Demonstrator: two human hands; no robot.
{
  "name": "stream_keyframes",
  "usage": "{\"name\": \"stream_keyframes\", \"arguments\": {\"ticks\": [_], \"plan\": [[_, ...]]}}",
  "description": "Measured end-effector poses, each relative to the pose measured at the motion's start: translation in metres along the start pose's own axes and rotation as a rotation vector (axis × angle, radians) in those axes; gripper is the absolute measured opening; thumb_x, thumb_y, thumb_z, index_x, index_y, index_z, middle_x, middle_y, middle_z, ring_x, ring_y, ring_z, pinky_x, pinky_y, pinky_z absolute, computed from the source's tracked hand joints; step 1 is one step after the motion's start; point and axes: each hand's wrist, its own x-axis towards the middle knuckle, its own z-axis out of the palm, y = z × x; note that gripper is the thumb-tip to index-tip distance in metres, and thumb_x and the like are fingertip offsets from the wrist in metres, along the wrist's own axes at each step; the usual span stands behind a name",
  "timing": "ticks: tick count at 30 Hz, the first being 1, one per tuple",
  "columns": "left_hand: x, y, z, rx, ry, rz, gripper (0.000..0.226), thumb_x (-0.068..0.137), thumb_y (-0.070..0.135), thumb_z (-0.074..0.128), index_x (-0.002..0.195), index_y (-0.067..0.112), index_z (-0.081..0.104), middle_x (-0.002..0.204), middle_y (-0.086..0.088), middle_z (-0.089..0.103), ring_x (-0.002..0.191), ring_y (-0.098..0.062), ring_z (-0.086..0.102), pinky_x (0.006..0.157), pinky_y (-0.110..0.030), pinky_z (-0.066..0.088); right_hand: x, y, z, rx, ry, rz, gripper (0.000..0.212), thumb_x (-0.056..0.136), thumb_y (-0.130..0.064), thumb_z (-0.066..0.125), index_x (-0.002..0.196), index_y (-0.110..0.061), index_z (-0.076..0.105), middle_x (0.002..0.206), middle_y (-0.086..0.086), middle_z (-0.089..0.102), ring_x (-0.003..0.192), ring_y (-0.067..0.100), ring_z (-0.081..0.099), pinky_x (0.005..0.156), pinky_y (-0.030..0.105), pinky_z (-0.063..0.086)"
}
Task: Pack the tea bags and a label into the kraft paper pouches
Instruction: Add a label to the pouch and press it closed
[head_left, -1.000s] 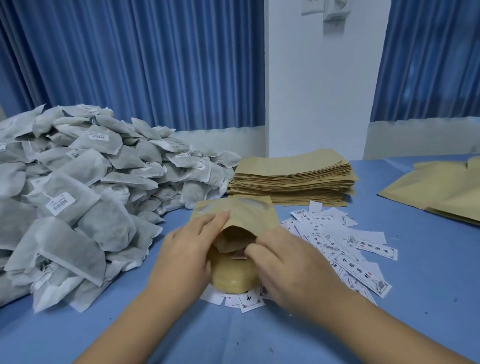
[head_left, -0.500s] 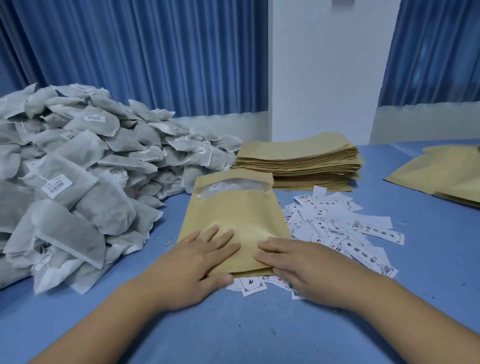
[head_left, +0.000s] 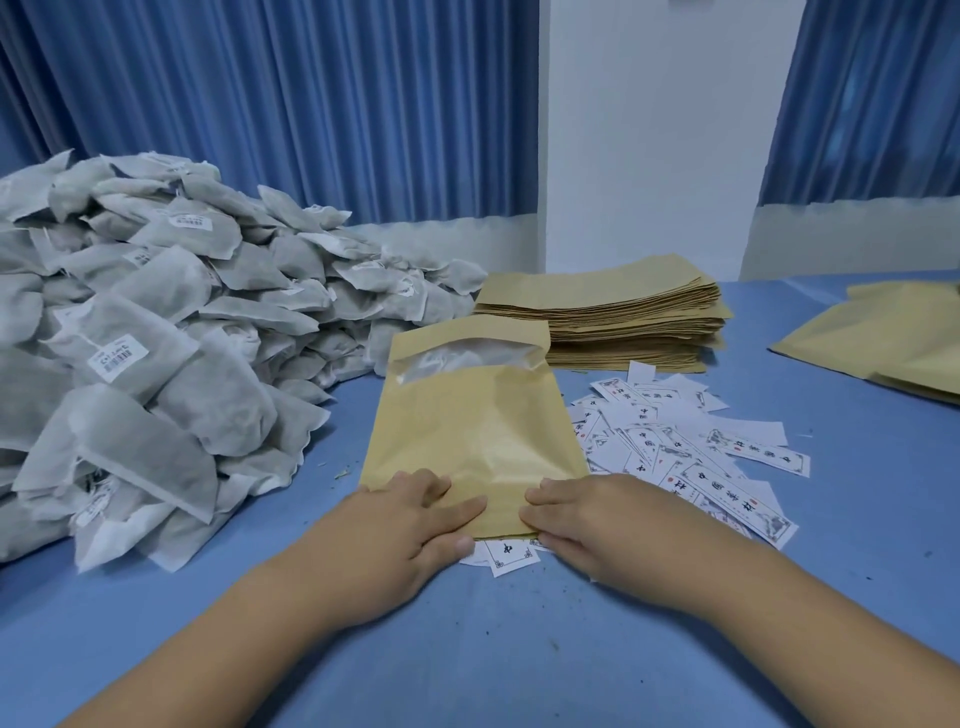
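Table front: bare blue table between the two forearms, with plenty of free room to pull back.
Left hand: fingers laid out nearly straight, pressing flat on the pouch's near left corner and clasping nothing.
Right hand: the same on the near right corner, fingers flat on the paper, thumb down by the bottom edge.
Pouch: lies flat in the middle of the table, mouth pointing away, something pale showing through its clear window; probably tea bags, though I cannot tell whether a label is inside.
Step in hand: by the look of it, flattening a filled pouch.
Next move: likely closing the top strip, which calls for both hands to slide up to the far edge.
Labels: scattered just right of the pouch, a few tucked under its near edge, so a sideways slide could drag them.
Tea bags: a big heap close along the left.
Empty pouches: stacked just behind.
Far right: more kraft pouches, with open table between.
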Motion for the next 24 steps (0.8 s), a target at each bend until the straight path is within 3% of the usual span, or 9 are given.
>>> {"name": "stream_keyframes", "arguments": {"ticks": [4, 8, 10, 12, 14, 16, 18, 20, 24], "plan": [[0.003, -0.005, 0.002, -0.119, -0.031, -0.01, 0.046, 0.097, 0.059, 0.026, 0.142, 0.055, 0.027, 0.149, 0.016, 0.025, 0.142, -0.006, 0.021, 0.114, -0.03, 0.023, 0.0, -0.009, -0.004, -0.069, 0.016, 0.022, 0.026, 0.101, -0.023, 0.03, 0.108, -0.015, 0.054, 0.104, 0.001, 0.054, 0.089, 0.026, 0.057, 0.07, 0.036, 0.043], [-0.005, -0.018, 0.002, -0.328, 0.082, 0.024, 0.047, 0.091, 0.061, 0.037, 0.136, 0.048, 0.046, 0.144, 0.031, 0.029, 0.14, 0.007, 0.017, 0.112, -0.015, 0.017, 0.0, -0.017, -0.01, 0.001, 0.166, 0.146, 0.02, 0.099, -0.023, 0.039, 0.102, -0.014, 0.058, 0.094, 0.002, 0.056, 0.078, 0.027, 0.057, 0.068, 0.037, 0.048], [-0.013, -0.029, 0.001, -0.334, 0.252, 0.049, 0.034, 0.092, 0.045, 0.055, 0.125, 0.036, 0.062, 0.127, 0.028, 0.051, 0.125, 0.005, 0.044, 0.103, -0.011, 0.031, 0.0, -0.015, -0.01, 0.009, 0.33, 0.143, 0.008, 0.09, -0.016, 0.06, 0.084, -0.011, 0.063, 0.075, 0.003, 0.058, 0.058, 0.026, 0.056, 0.051, 0.034, 0.05], [-0.019, -0.039, 0.002, -0.245, 0.475, 0.054, 0.024, 0.087, 0.019, 0.071, 0.11, 0.024, 0.071, 0.105, 0.017, 0.061, 0.096, 0.0, 0.057, 0.086, -0.024, 0.048, -0.002, -0.013, -0.009, 0.081, 0.485, 0.162, 0.01, 0.08, -0.008, 0.072, 0.073, -0.008, 0.065, 0.063, 0.004, 0.056, 0.047, 0.026, 0.053, 0.04, 0.031, 0.046], [-0.022, -0.041, 0.0, -0.208, 0.655, 0.036, 0.017, 0.082, 0.006, 0.072, 0.096, 0.016, 0.073, 0.091, 0.009, 0.061, 0.08, -0.005, 0.056, 0.068, -0.035, 0.053, -0.004, -0.008, -0.011, 0.106, 0.547, 0.149, 0.006, 0.081, -0.008, 0.068, 0.075, -0.008, 0.067, 0.065, 0.005, 0.059, 0.05, 0.026, 0.055, 0.041, 0.031, 0.048], [-0.024, -0.037, -0.005, -0.19, 0.735, 0.037, 0.011, 0.084, 0.017, 0.062, 0.087, 0.014, 0.072, 0.083, 0.008, 0.062, 0.073, -0.006, 0.055, 0.057, -0.033, 0.051, -0.009, -0.003, -0.014, 0.151, 0.518, 0.102, 0.01, 0.085, -0.016, 0.062, 0.085, -0.009, 0.069, 0.075, 0.004, 0.063, 0.059, 0.024, 0.06, 0.048, 0.032, 0.051], [-0.025, -0.034, -0.005, -0.191, 0.752, 0.027, 0.025, 0.085, 0.03, 0.051, 0.084, 0.017, 0.072, 0.079, 0.012, 0.062, 0.07, -0.003, 0.054, 0.056, -0.024, 0.046, -0.014, 0.002, -0.016, 0.191, 0.387, 0.075, 0.024, 0.085, -0.03, 0.066, 0.102, -0.012, 0.069, 0.092, 0.002, 0.063, 0.076, 0.02, 0.061, 0.062, 0.033, 0.054], [-0.027, -0.034, -0.005, -0.214, 0.756, -0.007, 0.025, 0.085, 0.029, 0.049, 0.084, 0.019, 0.072, 0.077, 0.014, 0.06, 0.07, -0.003, 0.052, 0.057, -0.02, 0.041, -0.017, 0.007, -0.019, 0.184, 0.334, 0.098, 0.037, 0.08, -0.031, 0.076, 0.112, -0.014, 0.067, 0.101, 0.002, 0.061, 0.086, 0.021, 0.059, 0.071, 0.035, 0.053], [-0.028, -0.036, -0.002, -0.225, 0.773, -0.019, 0.021, 0.084, 0.025, 0.052, 0.084, 0.018, 0.072, 0.079, 0.015, 0.061, 0.071, 0.0, 0.051, 0.058, -0.016, 0.04, -0.015, 0.01, -0.019, 0.052, 0.533, 0.15, 0.033, 0.058, 0.008, 0.084, 0.084, -0.009, 0.075, 0.073, 0.005, 0.06, 0.062, 0.028, 0.058, 0.045, 0.037, 0.049]]}}
